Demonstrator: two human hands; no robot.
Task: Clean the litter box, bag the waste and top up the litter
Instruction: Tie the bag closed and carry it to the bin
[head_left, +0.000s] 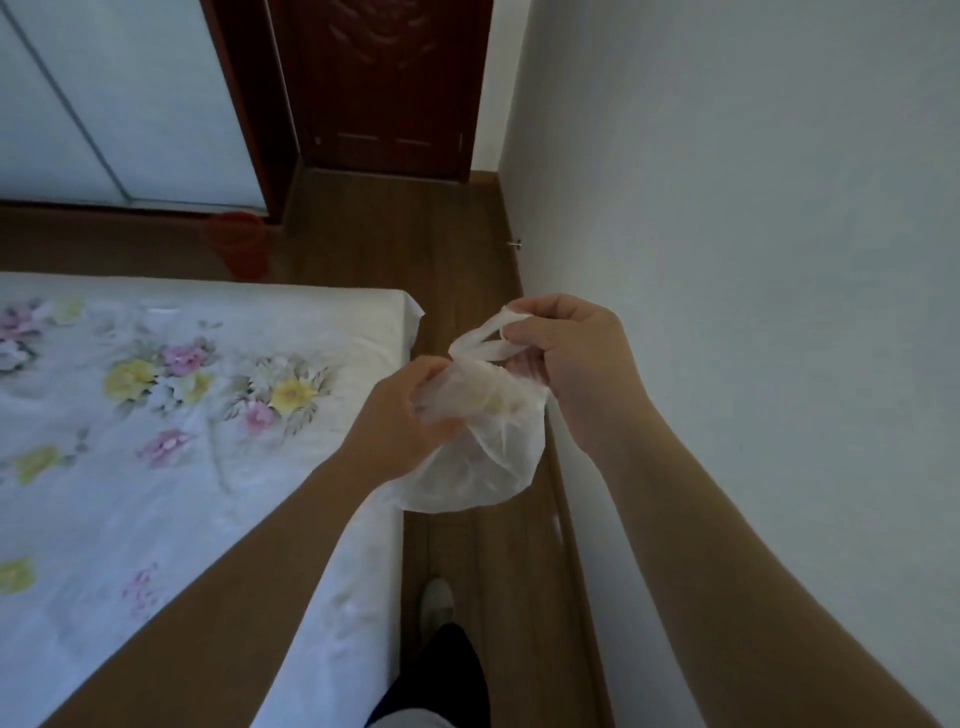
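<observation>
Gripping bag (483, 457), prob. filled: LH (395, 421), RH (576, 358)

The bed (156, 415) fills the left and the wall (727, 208) stands on the right, with a strip of floor (457, 234) between them. The bag (483, 452) hangs over that strip, just off the bed's right edge near its far right corner. The left hand (400, 415) grips the bag's left side and the right hand (571, 358) pinches its handles above. Beyond the bed's far edge a container (236, 249) stands on the floor before the wardrobe (130, 93), with the door (389, 88) to the wardrobe's right.

Wore dark trousers (452, 670) and a pale, round-toed shoe (436, 603). Had both forearms (260, 545) bare as far up as could be seen, with the left hand (400, 421) and right hand (576, 364) bare too.
</observation>
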